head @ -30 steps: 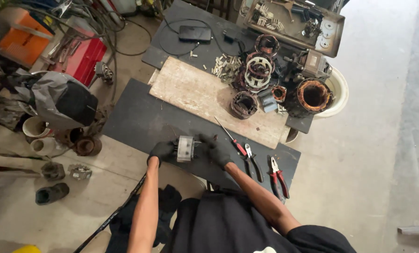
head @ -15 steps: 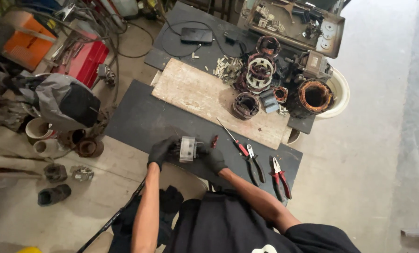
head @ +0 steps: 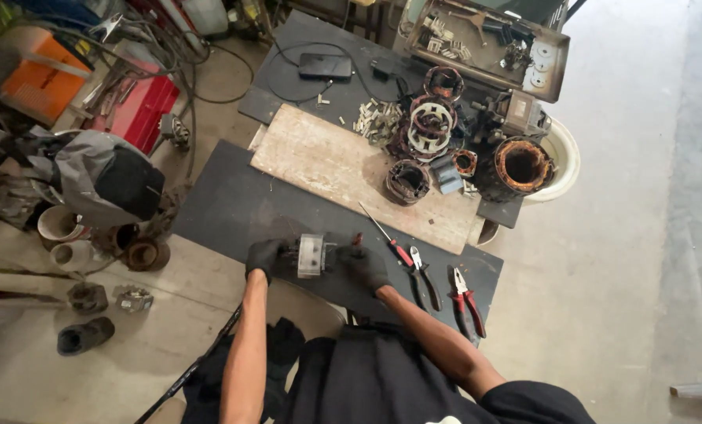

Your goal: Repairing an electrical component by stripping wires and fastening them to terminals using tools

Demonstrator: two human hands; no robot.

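- The small grey metal motor core (head: 311,255), a blocky laminated piece with dark ends, sits at the near edge of the dark rubber mat (head: 225,208), lifted or resting there; I cannot tell which.
- The left hand (head: 266,257), in a black glove, is closed around the core's left end; the right hand (head: 364,267), also gloved in black, wraps the right end, so both hands grip this one piece.
- Judging by how it is held, the core is in hand for work but no tool is on it yet, so the job looks early or between steps.
- On the mat just right of the right hand lie a red-handled screwdriver (head: 390,239), dark-handled pliers (head: 423,276) and red-handled pliers (head: 467,300), none of them touched.
- Beyond the mat's far edge lies a pale worn wooden board (head: 327,161); at its right end stand several round copper-wound stators (head: 517,166), stripped housings and loose parts, which suggests that other units are already taken apart.
- Left of the mat, on the concrete floor, are a grey and black bag (head: 103,177) and a red toolbox (head: 142,110).
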